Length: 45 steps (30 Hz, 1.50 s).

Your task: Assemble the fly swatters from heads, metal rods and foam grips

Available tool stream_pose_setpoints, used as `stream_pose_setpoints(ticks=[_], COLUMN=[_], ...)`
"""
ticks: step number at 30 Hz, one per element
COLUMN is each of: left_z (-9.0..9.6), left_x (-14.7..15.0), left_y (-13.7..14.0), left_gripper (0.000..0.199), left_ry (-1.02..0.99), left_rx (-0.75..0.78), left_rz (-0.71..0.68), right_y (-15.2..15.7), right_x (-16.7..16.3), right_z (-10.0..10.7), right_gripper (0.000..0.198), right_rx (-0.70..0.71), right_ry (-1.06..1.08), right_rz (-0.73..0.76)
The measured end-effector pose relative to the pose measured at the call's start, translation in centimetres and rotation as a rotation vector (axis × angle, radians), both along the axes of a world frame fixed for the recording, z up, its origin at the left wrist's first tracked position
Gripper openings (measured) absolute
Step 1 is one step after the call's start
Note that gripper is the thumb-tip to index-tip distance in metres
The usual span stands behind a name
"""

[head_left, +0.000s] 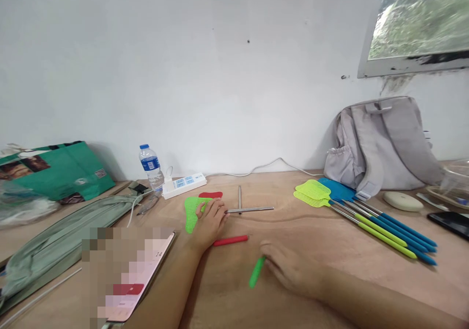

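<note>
My left hand (211,220) is closed over the edge of a green mesh fly swatter head (191,214). From its fingertips a thin metal rod (256,209) reaches to the right; whether rod and head are joined is hidden under the fingers. My right hand (287,266) is closed on a green handle (257,272), whose lower end sticks out to the left. Between the hands lies a red handle (230,241). Behind my left hand shows a red swatter head (210,195), and a second metal rod (240,196) points toward the wall.
Several fly swatters with yellow-green heads (312,192) and blue handles (410,230) lie at right, before a grey backpack (392,143). A power strip (185,185), a water bottle (151,165), a phone (146,285) and a green-grey bag (69,246) are on the left.
</note>
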<state>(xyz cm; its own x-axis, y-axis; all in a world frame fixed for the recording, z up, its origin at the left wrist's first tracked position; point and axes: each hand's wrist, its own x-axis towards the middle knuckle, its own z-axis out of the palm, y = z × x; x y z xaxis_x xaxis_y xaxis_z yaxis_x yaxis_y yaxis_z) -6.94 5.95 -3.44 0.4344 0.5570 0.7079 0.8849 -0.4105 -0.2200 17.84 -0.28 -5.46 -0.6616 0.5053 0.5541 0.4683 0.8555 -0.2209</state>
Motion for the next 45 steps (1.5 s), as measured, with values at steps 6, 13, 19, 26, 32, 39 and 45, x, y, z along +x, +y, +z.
stream_pose_setpoints(ticks=[6,13,19,26,32,39,45], left_z=[0.5,0.6,0.6,0.5,0.6,0.6,0.8], left_x=[0.0,0.4,0.4,0.4,0.3,0.2,0.0], left_y=[-0.3,-0.6,-0.6,-0.7,-0.7,-0.7,-0.4], left_gripper=[0.019,0.018,0.019,0.018,0.019,0.019,0.022], left_ry=[-0.051,-0.060,-0.016,0.012,0.004,0.017,0.037], left_rx=[-0.031,-0.051,-0.033,-0.026,-0.039,-0.046,-0.050], left_rz=[0.011,-0.003,-0.027,-0.043,-0.049,-0.069,-0.132], right_y=[3.4,5.6,5.6,5.8,5.7,5.9,5.8], right_x=[3.2,3.4,3.4,3.4,3.5,3.7,3.7], right_z=[0.6,0.5,0.4,0.2,0.5,0.3,0.5], right_gripper=[0.007,0.007,0.011,0.006,0.011,0.007,0.007], right_rx=[-0.483,-1.010,-1.087,-1.096,-1.168,-1.150,-1.223], right_ry=[0.831,1.473,1.403,1.460,1.447,1.391,1.393], right_rz=[-0.178,-0.048,-0.068,-0.055,-0.058,-0.056,-0.024])
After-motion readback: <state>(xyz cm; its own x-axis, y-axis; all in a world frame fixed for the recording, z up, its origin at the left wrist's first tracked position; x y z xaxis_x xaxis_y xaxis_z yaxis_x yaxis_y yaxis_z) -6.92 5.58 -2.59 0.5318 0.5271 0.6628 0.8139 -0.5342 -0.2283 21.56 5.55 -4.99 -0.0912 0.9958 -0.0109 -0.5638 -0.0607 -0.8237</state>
